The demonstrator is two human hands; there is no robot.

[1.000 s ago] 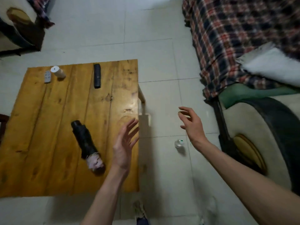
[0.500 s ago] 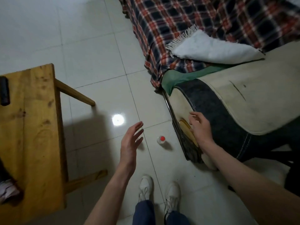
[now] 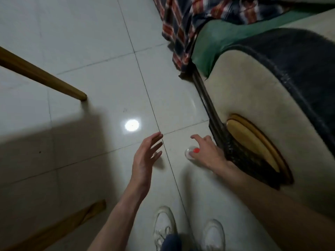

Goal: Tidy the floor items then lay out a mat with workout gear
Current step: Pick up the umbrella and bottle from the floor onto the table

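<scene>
Small clear plastic bottle with red cap stands on the pale glossy tiled floor, lower centre-right of frame, just beside the cream-and-dark sofa armrest. Right hand is over it, fingers spread and bent, touching the bottle; real grip, cannot tell. Left hand at centre, fingers straight, spread, empty. White sneakers at bottom.

A small clear plastic bottle with a red cap stands upright on the pale tiled floor, at about 5 o'clock from the bright light reflection, close to the sofa's base and partly hidden by the right hand.
</scene>
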